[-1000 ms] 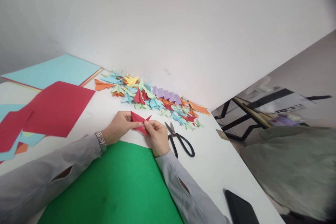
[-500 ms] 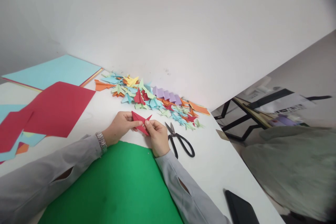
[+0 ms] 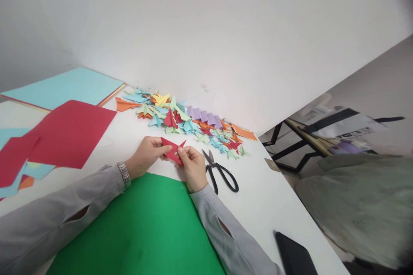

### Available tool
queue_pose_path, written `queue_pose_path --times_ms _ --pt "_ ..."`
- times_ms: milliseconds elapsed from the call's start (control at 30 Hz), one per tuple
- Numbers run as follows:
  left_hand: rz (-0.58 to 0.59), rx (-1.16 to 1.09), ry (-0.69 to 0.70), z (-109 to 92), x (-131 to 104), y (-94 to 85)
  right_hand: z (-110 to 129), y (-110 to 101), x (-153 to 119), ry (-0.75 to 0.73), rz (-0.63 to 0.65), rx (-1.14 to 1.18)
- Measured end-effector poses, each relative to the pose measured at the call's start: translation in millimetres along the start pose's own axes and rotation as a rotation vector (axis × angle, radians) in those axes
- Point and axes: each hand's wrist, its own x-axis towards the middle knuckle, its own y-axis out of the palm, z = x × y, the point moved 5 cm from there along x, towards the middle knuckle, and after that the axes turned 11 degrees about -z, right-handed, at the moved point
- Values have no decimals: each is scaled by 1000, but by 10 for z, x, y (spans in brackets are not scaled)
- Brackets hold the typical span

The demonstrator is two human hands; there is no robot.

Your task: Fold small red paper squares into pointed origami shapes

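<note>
Paper (image 3: pixel 173 156): red, creased, pointed | left fingers (image 3: pixel 165 149), right fingers (image 3: pixel 181 151): pinching it | scissors (image 3: pixel 212 164): loop-handled

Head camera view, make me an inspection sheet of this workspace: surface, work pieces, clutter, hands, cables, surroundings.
Surface: white table; a green covering shows below the forearms.
Work pieces: red folded paper in the hands; scissors beside the right hand, blades slightly apart.
Clutter: pile of folded paper pieces in mixed colours along the wall; large red sheet and light-blue sheet at the left; flat black object at the lower right.
Hands: left hand and right hand both grip the red folded paper.
Cables: nothing seen.
Surroundings: pale wall behind; grey-green cloth at the right, blurred.
</note>
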Motion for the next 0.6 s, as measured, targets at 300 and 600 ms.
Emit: queue_pose_path --times_ms 300,600 --pt "22 -21 1 -7 -18 4 4 11 -4 4 14 27" --pt "37 -48 -20 5 -14 15 -17 14 2 14 45 42"
